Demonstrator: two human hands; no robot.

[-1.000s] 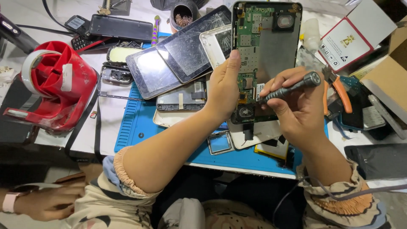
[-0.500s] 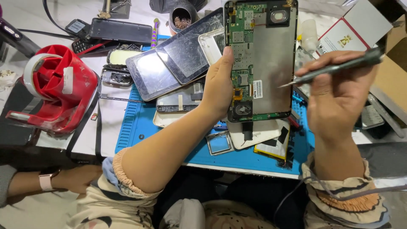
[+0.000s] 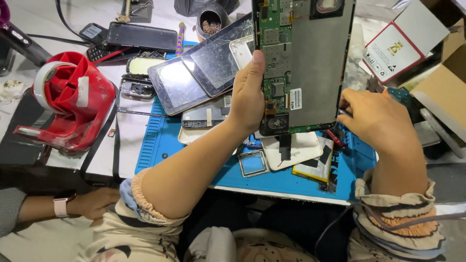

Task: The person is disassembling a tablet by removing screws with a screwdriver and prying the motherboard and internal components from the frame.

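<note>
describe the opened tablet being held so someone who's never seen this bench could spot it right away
Start at the blue work mat in the middle of the bench. Above its right half, the left hand holds up an opened tablet, back cover off, with the right hand at its lower right edge. Unlike the glossy, scratched screens lying to its left, it shows a green circuit board and a bare grey metal panel.

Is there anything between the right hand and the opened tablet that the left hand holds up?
Nothing visible. The right hand is at the lower right edge of the opened tablet, with no object between them. The left hand grips the opposite, left edge, clear of that side.
</note>
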